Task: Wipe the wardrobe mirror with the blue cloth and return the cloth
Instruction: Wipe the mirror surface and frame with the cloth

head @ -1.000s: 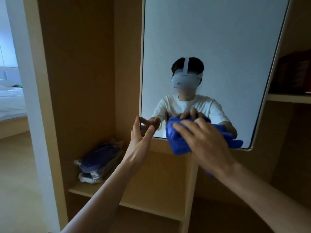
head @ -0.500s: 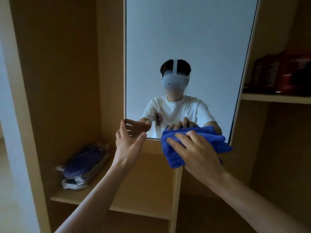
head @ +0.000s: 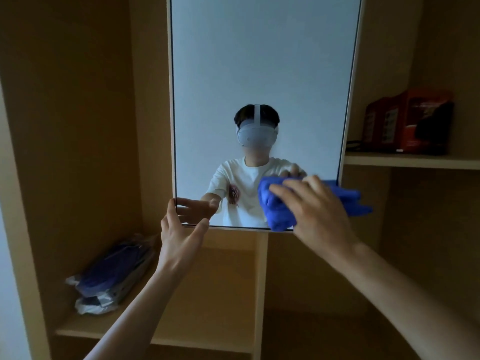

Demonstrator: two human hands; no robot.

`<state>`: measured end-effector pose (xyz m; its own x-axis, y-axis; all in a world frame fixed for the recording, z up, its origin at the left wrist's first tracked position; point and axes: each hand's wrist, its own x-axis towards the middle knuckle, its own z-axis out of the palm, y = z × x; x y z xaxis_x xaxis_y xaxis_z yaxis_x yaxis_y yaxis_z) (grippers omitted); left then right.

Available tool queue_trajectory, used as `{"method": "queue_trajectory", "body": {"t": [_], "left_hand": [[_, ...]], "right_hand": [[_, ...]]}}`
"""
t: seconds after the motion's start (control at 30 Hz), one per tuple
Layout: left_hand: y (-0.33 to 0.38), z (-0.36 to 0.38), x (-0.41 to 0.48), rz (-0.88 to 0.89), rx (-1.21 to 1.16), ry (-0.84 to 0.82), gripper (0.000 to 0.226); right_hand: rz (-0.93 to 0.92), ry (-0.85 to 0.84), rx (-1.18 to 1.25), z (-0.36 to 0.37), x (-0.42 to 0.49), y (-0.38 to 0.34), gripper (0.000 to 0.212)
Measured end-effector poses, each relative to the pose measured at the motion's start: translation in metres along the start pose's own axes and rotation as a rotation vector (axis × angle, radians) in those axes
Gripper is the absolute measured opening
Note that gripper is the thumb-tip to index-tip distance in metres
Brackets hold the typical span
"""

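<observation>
The blue cloth (head: 276,216) is bunched and pressed against the wardrobe mirror (head: 259,74), low down at the glass's bottom right corner, with a loose tail spilling past the right edge. Your right hand (head: 317,211) lies spread across it, fingers fairly straight and flat, pressing the cloth to the glass, not clutching it; your thumb is hidden, so I can't say whether it hooks the fabric. Your left hand (head: 179,235) is wide open at the bottom left corner, fingers up beside the left edge and thumb reaching under the bottom edge, holding nothing. Whether it truly touches the frame I can't tell. By my reading you're mid-wipe, working the lowest strip, and most of the pane above looks unreached. The next move calls for firm, even pressure and a sweep across or upward, gathering that loose tail so it doesn't drag. The return of the cloth comes last. Off to the side, a plastic-wrapped bundle (head: 114,276) lies on the lower left shelf (head: 181,333), and 2 red boxes (head: 407,120) stand on the right shelf (head: 415,161).
</observation>
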<state>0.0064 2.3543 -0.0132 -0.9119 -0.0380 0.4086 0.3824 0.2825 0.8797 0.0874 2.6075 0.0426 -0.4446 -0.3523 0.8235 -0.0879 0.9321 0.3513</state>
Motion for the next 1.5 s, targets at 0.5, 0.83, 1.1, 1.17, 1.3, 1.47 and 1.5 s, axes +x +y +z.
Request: {"method": "queue_trajectory", "body": {"t": [0.5,0.83,1.1,1.17,1.3,1.47,1.5], "left_hand": [[0.009,0.007,0.001,-0.036,0.064,0.003,0.1],[0.003,0.002,0.001,-0.025,0.131,-0.033,0.102],[0.006,-0.001,0.0,-0.041,0.151,-0.063,0.103],[0.006,-0.002,0.0,-0.04,0.15,-0.065,0.103],[0.006,-0.001,-0.001,-0.038,0.149,-0.059,0.103],[0.002,-0.003,-0.002,-0.027,0.164,-0.057,0.101],[0.002,-0.004,-0.001,-0.027,0.164,-0.059,0.101]], "right_hand": [[-0.003,0.138,-0.021,-0.037,0.042,0.046,0.055],[0.003,-0.15,0.013,0.003,-0.071,0.011,0.055],[0.077,0.013,-0.167,-0.055,0.034,0.068,0.058],[0.081,0.038,-0.157,-0.063,0.053,0.078,0.053],[0.157,0.038,-0.054,-0.046,0.033,0.065,0.061],[0.133,-0.033,0.074,-0.001,-0.041,0.01,0.061],[0.101,-0.068,0.089,0.005,-0.05,-0.001,0.057]]}}
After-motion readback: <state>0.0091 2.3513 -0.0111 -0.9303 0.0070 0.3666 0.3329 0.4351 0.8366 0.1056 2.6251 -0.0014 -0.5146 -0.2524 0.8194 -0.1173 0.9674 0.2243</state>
